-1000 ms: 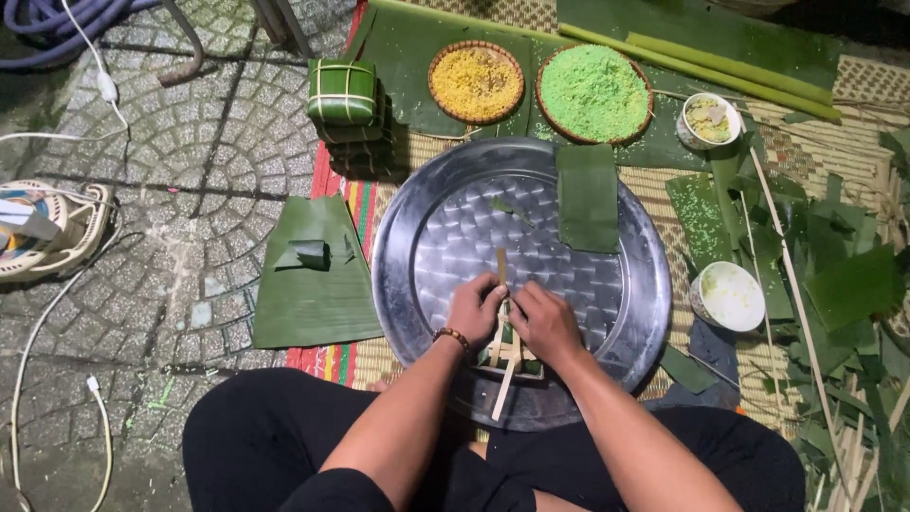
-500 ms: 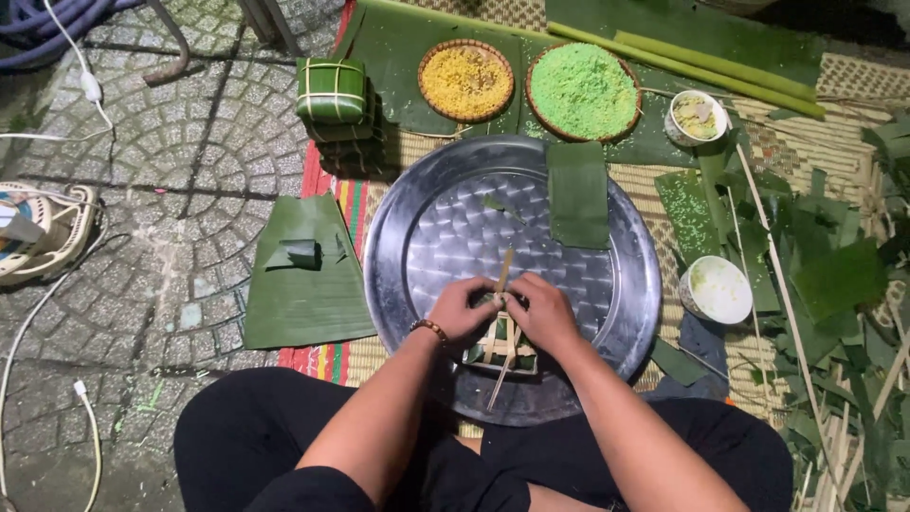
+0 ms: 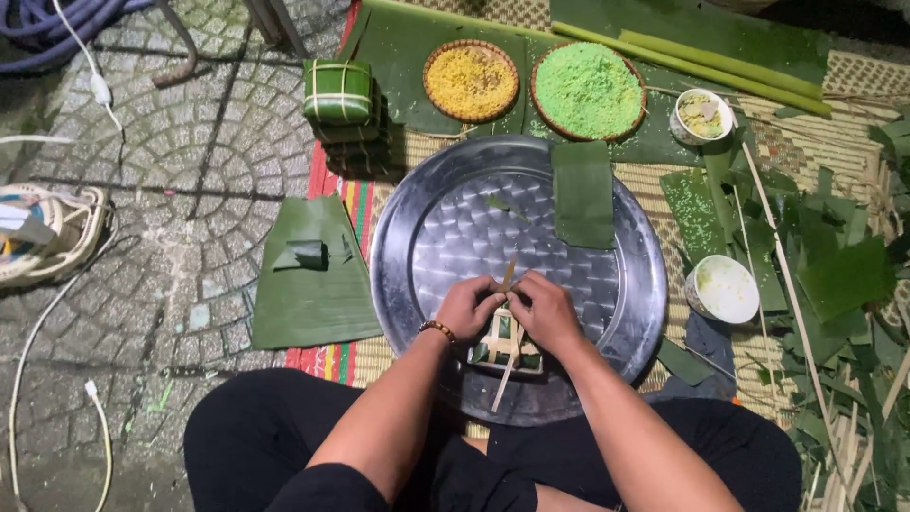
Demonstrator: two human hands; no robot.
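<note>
Both the left hand and right hand are closing around bamboo strings on a leaf-wrapped cake in the metal tray, tying seemingly underway, finished cakes stacking beyond, fillings remaining.

Two baskets — two white bowls — one metal tray.

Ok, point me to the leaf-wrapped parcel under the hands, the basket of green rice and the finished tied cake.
leaf-wrapped parcel (image 3: 503,343), head view, on its bamboo-strip ties between the hands.
basket of green rice (image 3: 589,89), head view, middle of the rice heap.
finished tied cake (image 3: 337,89), head view, centre of its top face.
</note>
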